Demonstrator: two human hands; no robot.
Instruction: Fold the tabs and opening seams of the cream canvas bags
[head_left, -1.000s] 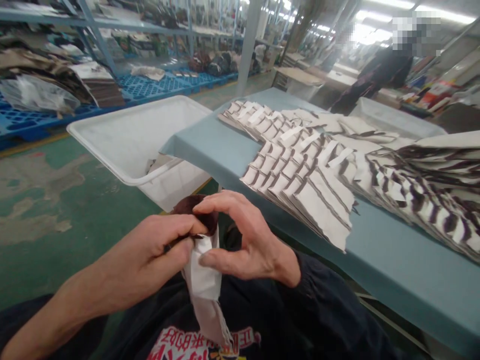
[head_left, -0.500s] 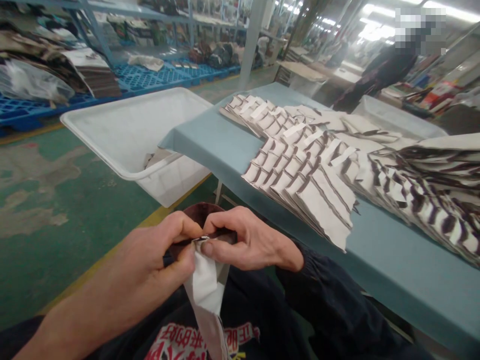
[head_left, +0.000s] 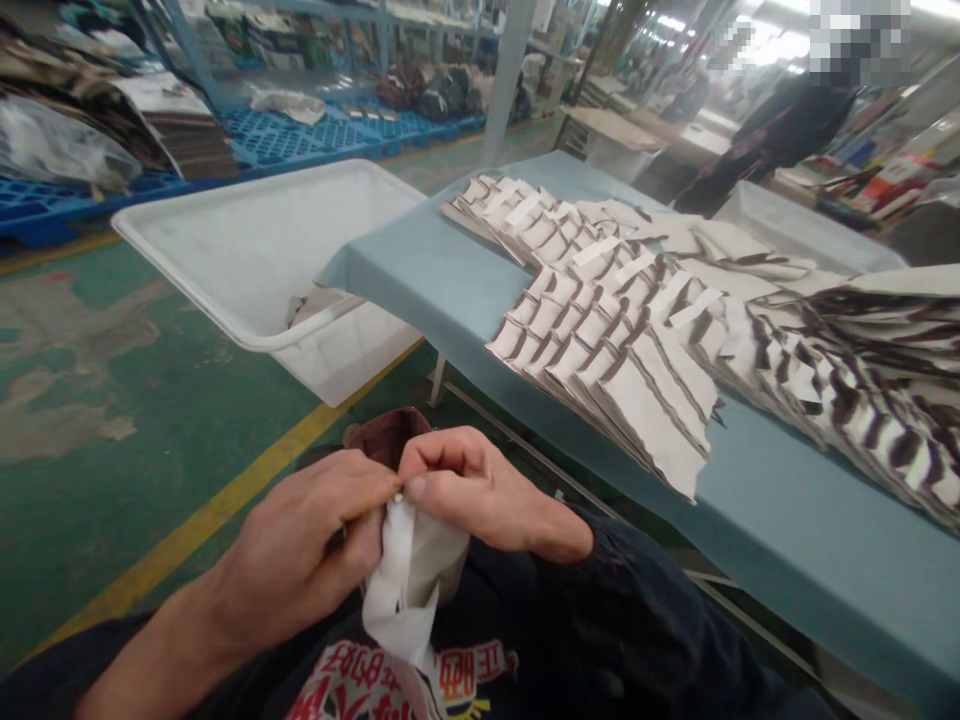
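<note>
My left hand [head_left: 300,550] and my right hand [head_left: 480,490] meet over my lap, both pinching the top edge of a white paper piece with a dark maroon part [head_left: 409,560]. The thumbs and forefingers press together at its upper rim. The maroon part [head_left: 386,432] shows just behind my fingers. The white part hangs down crumpled between my hands onto my dark clothing.
A blue-grey table [head_left: 465,290] to the right carries fanned rows of white and dark paper pieces [head_left: 607,340]. A white plastic tub [head_left: 247,260] stands on the green floor at its left end. Blue pallets and shelving lie behind. A person in dark clothes [head_left: 780,130] stands at the far right.
My right hand closed from a loose curl into a pinch on the piece's top edge. Both hands drew together and the white part crumpled.
</note>
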